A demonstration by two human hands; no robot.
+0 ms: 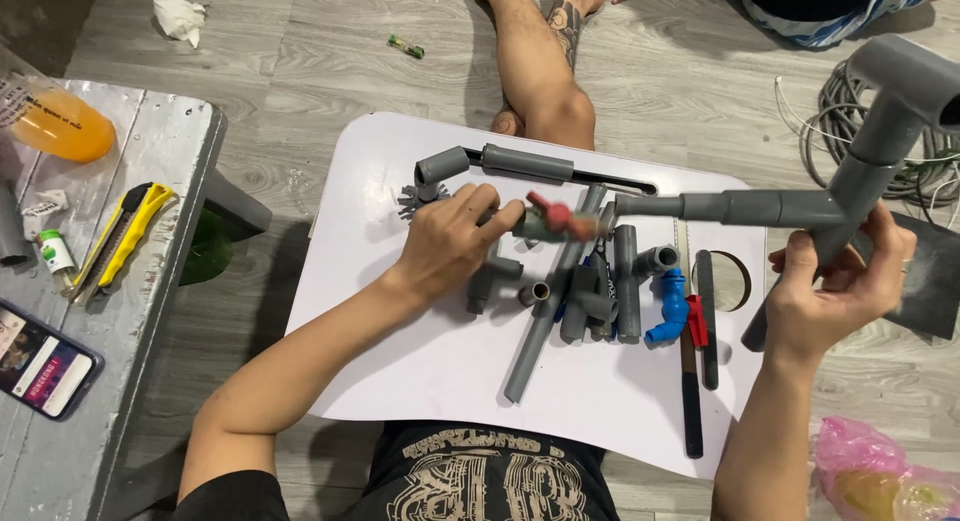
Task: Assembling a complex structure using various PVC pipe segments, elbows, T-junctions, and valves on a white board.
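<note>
- The grey pipe assembly point(770, 207), a run of straight pipe joined through a tee with an elbow piece rising at the far end, is held level above the white lap tray point(400, 371); its free end points toward the valve.
- The right hand point(835, 286) is closed round the lower branch of the tee, fingers wrapped under it, seemingly to keep the long pipe steady and aimed.
- The left hand point(455, 243) is curled, its fingertips pinching a small green valve with a red handle point(552, 221), held just off the assembly's open end so the two line up.
- Beneath the valve, on the tray, lie loose grey pipe lengths point(545, 321) and short fittings, spread within reach of both hands.
- Right of that heap sit a blue elbow fitting point(670, 306) and a red-handled tool point(695, 326).
- Beyond the valve, at the tray's far edge, rests a grey elbow with a pipe stub point(490, 163).
- Left of the tray, on a grey side table point(150, 281), lie a yellow utility knife point(125, 236) and a phone point(40, 366).
- Right of the tray, a coil of pale cable point(850, 121) lies on the floor.
</note>
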